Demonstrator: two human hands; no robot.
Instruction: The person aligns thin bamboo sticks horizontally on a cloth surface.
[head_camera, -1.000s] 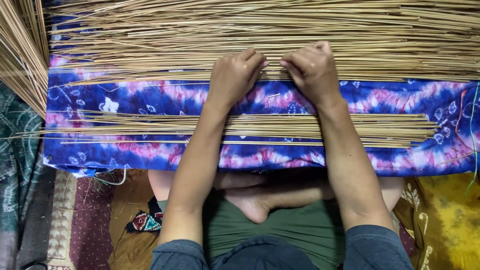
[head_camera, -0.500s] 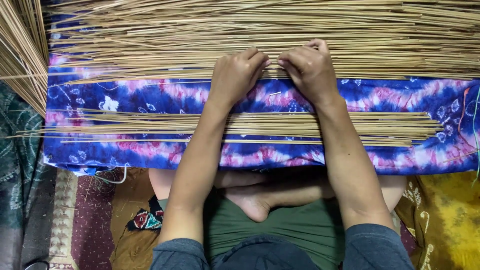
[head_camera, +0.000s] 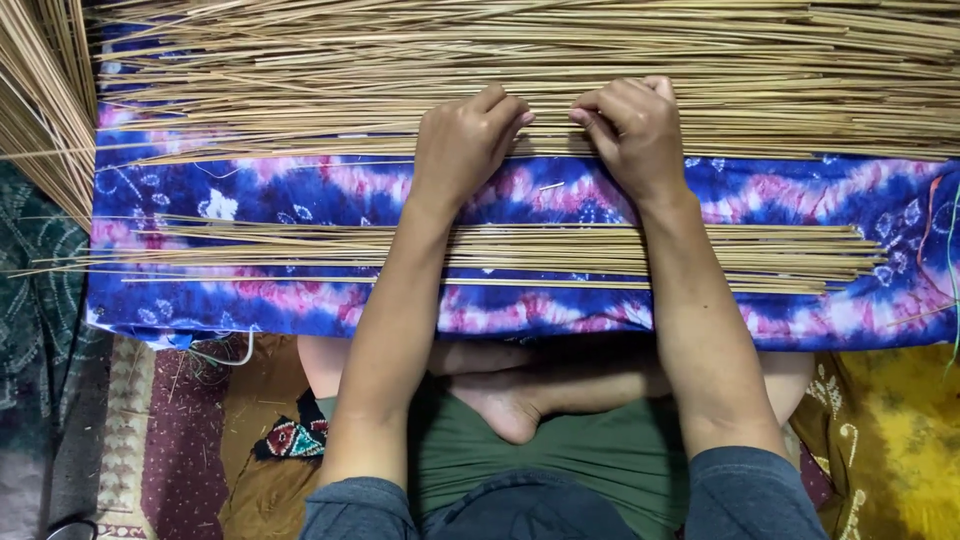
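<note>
A wide heap of thin tan sticks (head_camera: 300, 70) lies across the far half of a blue, pink and purple tie-dyed cloth (head_camera: 300, 190). My left hand (head_camera: 465, 140) and my right hand (head_camera: 635, 130) rest side by side at the heap's near edge, fingers curled and pinching thin sticks. A smaller flat bundle of the same sticks (head_camera: 780, 255) lies across the cloth nearer to me, passing under both forearms. One short stick fragment (head_camera: 550, 186) sits on the cloth between my wrists.
More sticks (head_camera: 40, 110) fan down at the far left. My crossed legs and a bare foot (head_camera: 500, 405) sit under the cloth's near edge. Patterned mats (head_camera: 150, 440) lie at the left, a yellow cloth (head_camera: 890, 440) at the right.
My two hands have drawn slightly apart along the heap's edge; the right hand shifted a little to the right. The bundles have not moved.
</note>
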